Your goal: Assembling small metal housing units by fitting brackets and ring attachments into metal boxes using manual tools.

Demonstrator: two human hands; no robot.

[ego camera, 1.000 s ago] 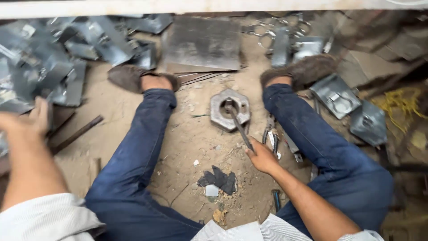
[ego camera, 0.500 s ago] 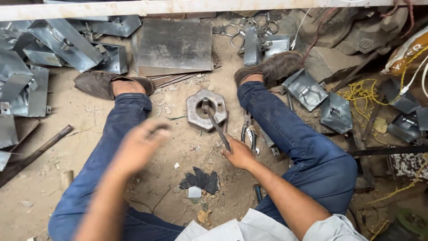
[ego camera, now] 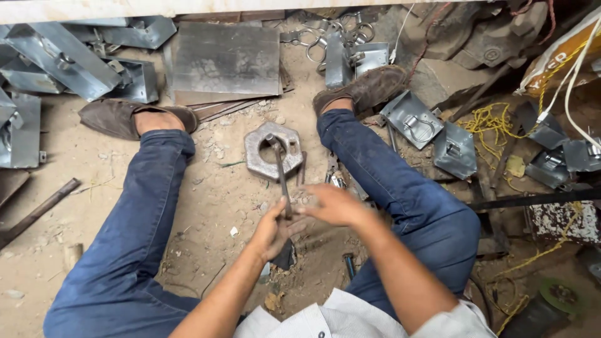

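Seated on the sandy floor (ego camera: 213, 206), legs spread in blue jeans, work kept in the gap between the knees. Left hand (ego camera: 272, 231) closed around the near end of a thin metal rod (ego camera: 282, 175); right hand (ego camera: 332, 205) just beside, fingers (ego camera: 307, 209) loosely curled at the same end, grip itself blurred, hard to tell how tight. Rod running straight ahead of the fingers, far tip resting in the hole of a large hexagonal nut (ego camera: 273, 150), presumably as a steady seat. Open sand left of the fingers. Crowded to the right: folded sheet-metal brackets (ego camera: 432, 134), yellow cord (ego camera: 488, 122). Flat steel plate (ego camera: 225, 59) lying beyond the nut.
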